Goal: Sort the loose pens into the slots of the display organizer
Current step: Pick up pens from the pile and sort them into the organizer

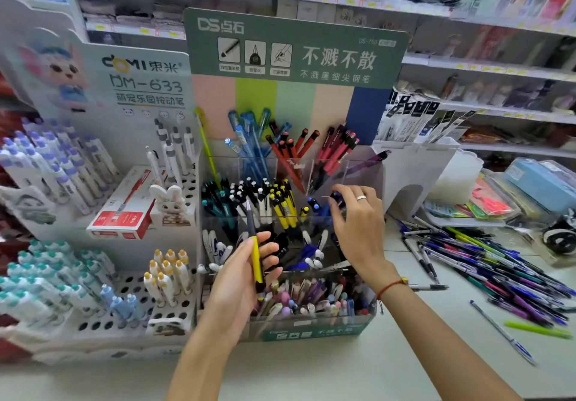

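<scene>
Green DS header card (293, 45), white DOMI DM-633 stand (146, 79), left hand (246, 272) gripping yellow pen (255, 254)

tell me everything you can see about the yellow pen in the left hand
The yellow pen with a grey front section is slim and looks like plastic, its yellow barrel running into a grey tapered tip that points up and slightly left. It stands nearly upright, gripped around its yellow middle by the left hand, thumb on one side and fingers curled behind. Its dark lower end pokes out below the fingers, in front of the clear tiered display organizer. Nothing else visibly touches it.
</scene>
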Tool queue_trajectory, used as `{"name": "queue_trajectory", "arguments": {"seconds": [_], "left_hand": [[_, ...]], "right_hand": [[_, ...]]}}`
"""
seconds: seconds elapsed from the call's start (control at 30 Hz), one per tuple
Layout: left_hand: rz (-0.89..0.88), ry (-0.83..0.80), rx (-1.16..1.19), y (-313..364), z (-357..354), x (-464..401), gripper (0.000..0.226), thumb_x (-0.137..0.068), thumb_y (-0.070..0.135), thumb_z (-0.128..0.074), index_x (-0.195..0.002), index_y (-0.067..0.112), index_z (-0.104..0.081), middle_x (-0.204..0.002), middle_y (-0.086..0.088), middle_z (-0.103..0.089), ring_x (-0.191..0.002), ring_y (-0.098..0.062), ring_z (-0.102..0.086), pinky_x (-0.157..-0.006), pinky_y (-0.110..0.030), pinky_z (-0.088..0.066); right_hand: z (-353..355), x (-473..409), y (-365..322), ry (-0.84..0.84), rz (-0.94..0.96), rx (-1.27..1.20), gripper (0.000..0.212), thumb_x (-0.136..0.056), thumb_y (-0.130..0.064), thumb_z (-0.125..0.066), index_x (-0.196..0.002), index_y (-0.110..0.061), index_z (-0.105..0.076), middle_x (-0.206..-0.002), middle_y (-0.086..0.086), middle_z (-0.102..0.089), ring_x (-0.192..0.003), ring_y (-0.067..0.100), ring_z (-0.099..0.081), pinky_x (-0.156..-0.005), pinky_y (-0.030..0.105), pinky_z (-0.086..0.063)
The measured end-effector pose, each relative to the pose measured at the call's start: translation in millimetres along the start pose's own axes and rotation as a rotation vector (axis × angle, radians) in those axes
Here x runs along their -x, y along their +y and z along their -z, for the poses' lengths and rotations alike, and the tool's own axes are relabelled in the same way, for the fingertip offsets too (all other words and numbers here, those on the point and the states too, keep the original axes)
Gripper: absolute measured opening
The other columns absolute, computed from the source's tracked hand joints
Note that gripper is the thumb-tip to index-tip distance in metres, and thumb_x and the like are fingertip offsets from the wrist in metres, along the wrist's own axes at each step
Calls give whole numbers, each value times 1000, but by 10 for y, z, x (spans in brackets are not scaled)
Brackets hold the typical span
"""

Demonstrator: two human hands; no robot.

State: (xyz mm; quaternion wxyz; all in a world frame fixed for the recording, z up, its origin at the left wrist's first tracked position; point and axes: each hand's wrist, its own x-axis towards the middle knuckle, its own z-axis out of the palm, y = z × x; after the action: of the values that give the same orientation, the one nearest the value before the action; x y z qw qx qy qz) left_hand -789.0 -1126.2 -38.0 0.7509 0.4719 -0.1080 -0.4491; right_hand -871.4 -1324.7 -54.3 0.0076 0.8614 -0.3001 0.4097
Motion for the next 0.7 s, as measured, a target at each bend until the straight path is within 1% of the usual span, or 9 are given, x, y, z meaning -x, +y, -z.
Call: {"name": "queue_trajectory", "arguments": {"seconds": [0.07,0.13,0.2,0.27,0.33,0.43,0.57,0.63,0.7], "left_hand": [[-28,24,-67,-10,50,9,29,-101,21,-39,-113,11,-64,-102,-3,-73,-90,-12,-69,-81,-28,-55],[-60,38,-177,14,76,50,30,-96,30,-46,-113,20,-68,-124,-3,-65,-116,-12,-58,-101,-34,-44],[-80,26,-260,33,67,72,32,-87,42,-52,-112,32,-70,-131,-4,-59,-130,-15,-46,-113,-40,-31],[-112,43,-223,31,20,49,35,-82,41,-58,-113,32,-70,-114,0,-68,-117,-12,-56,-110,-36,-36],[-156,71,-132,37,-78,-4,33,-81,31,-62,-112,23,-70,-91,6,-73,-97,-8,-65,-97,-28,-46],[-189,111,2,37,-256,-103,23,-85,20,-63,-106,13,-68,-101,-3,-74,-103,-13,-67,-86,-21,-52],[-158,41,12,31,-474,-172,25,-85,25,-64,-105,11,-68,-98,-2,-75,-99,-10,-68,-83,-19,-53],[-137,-5,26,48,-559,-191,23,-88,21,-63,-109,11,-67,-100,-3,-75,-98,-11,-69,-83,-19,-54],[-150,-27,-11,76,-589,-216,23,-89,21,-62,-109,12,-68,-99,-2,-75,-97,-10,-69,-86,-21,-54]], "right_hand": [[15,-24,10,-24,-41,-32,23,-88,-18,-68,-109,-10,-67,-92,6,-70,-94,25,-57,-75,38,-50],[61,-55,18,-28,-52,-55,24,-86,-17,-69,-110,-11,-68,-96,6,-69,-98,24,-56,-80,37,-50],[150,-39,-38,-17,-28,-70,27,-86,-17,-68,-113,-14,-66,-102,2,-67,-102,20,-53,-86,30,-44],[303,35,-207,-49,-94,-244,24,-90,-21,-64,-114,-19,-63,-98,-4,-64,-94,13,-53,-81,23,-43],[494,172,-446,-188,-240,-566,17,-93,-31,-59,-108,-23,-61,-86,-7,-64,-78,11,-59,-69,22,-48],[728,320,-739,-388,-432,-963,34,-86,-39,-60,-115,-23,-54,-84,2,-68,-61,17,-66,-61,28,-55],[791,165,-729,-195,-631,-1183,19,-91,-14,-61,-109,-13,-57,-75,2,-66,-56,13,-60,-57,22,-53],[772,45,-695,-194,-762,-1296,11,-94,-14,-56,-104,-13,-60,-70,1,-61,-54,9,-57,-54,18,-50],[740,-33,-668,-190,-733,-1287,11,-97,-15,-51,-101,-14,-61,-67,-2,-60,-54,7,-58,-53,17,-49]]}}
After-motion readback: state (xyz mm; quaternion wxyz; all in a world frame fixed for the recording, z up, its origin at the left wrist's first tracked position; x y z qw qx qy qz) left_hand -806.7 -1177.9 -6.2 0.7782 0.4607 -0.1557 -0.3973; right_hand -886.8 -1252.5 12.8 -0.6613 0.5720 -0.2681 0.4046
